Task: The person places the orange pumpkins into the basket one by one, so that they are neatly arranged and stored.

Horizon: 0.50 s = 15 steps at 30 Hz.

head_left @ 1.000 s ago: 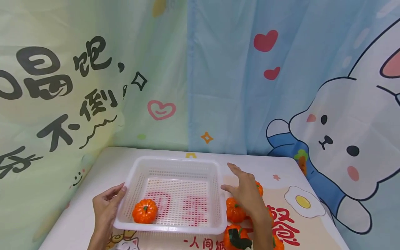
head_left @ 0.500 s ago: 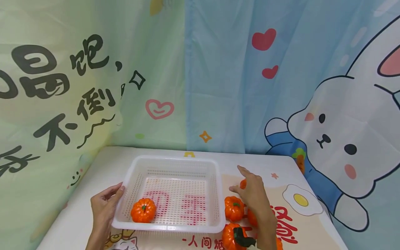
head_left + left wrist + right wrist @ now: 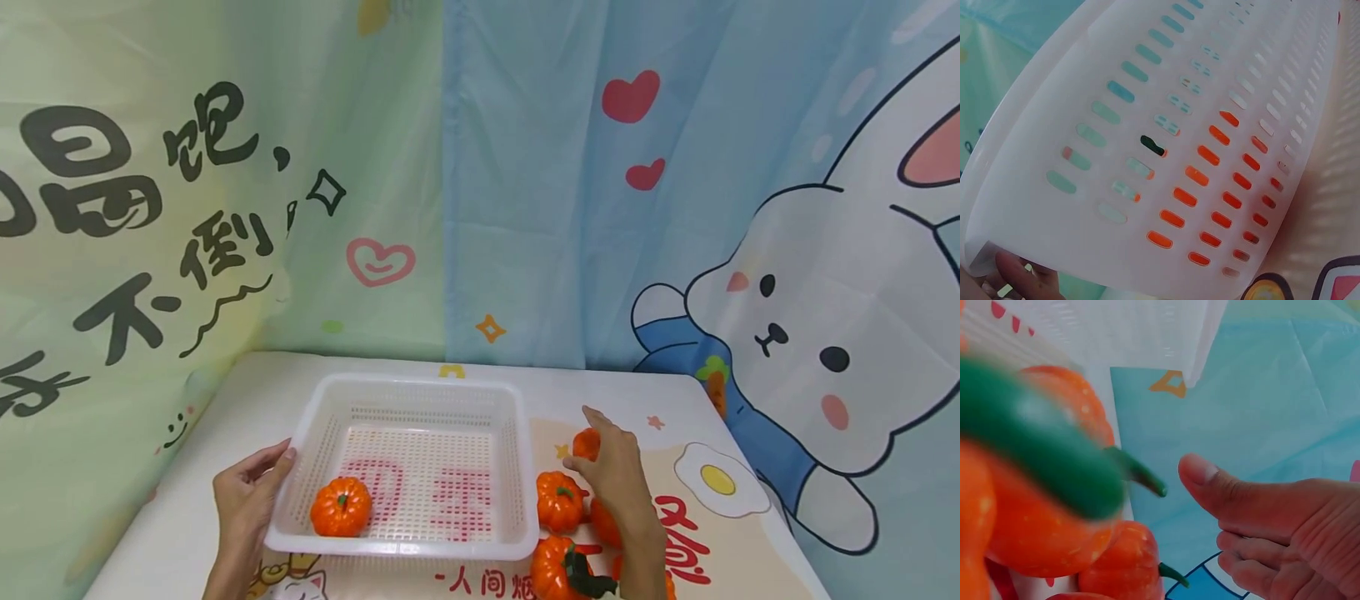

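A white plastic basket (image 3: pixel 405 548) with slotted sides stands on the table, holding one small orange pumpkin (image 3: pixel 341 507) in its near left corner. My left hand (image 3: pixel 251 487) grips the basket's left rim; in the left wrist view its fingers (image 3: pixel 1025 278) show at the rim's corner. To the right of the basket, my right hand (image 3: pixel 617 471) reaches over several pumpkins, thumb and fingers spread apart. The farthest pumpkin (image 3: pixel 587 444) lies beside its fingers and thumb. Nothing is held there; in the right wrist view the thumb (image 3: pixel 1210 481) is apart from the green-stemmed pumpkins (image 3: pixel 1125 562).
Close to the basket's right side sit another pumpkin (image 3: pixel 559 502) and a nearer one (image 3: pixel 557 568) with a thick dark green stem. More lie partly hidden under the right forearm. A printed cloth (image 3: pixel 720 533) covers the table, and a printed curtain (image 3: pixel 517 208) hangs behind.
My right hand has moved rightward and slightly nearer, uncovering the far pumpkin on its left. My left hand stays on the basket's rim. The whole view has shifted slightly.
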Available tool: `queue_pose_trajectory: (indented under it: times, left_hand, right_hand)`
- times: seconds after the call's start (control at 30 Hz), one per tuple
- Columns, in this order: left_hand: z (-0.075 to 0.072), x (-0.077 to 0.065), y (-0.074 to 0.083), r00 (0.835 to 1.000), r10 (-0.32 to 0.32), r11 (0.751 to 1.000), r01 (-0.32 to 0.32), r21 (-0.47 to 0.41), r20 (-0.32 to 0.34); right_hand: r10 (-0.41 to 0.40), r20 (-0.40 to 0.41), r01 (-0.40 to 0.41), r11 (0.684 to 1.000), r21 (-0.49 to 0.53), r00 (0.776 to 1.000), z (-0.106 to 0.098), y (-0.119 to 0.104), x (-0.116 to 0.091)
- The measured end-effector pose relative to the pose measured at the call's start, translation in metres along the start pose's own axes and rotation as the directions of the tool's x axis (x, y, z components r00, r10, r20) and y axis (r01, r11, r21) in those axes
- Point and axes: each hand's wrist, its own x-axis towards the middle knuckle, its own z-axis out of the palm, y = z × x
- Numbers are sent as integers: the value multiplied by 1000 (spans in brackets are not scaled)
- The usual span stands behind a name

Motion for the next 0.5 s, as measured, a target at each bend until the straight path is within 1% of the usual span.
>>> queue_pose_trajectory:
  times: [0.3, 0.5]
  left_hand:
    - [-1, -1, -1, 1000, 0, 1000, 0, -15, 10]
    - [-2, -1, 0, 1000, -10, 999, 11, -36, 14]
  right_hand:
    - [25, 26, -24, 1000, -18, 999, 0, 10, 3]
    - [40, 36, -39, 999, -30, 999, -2, 16, 4]
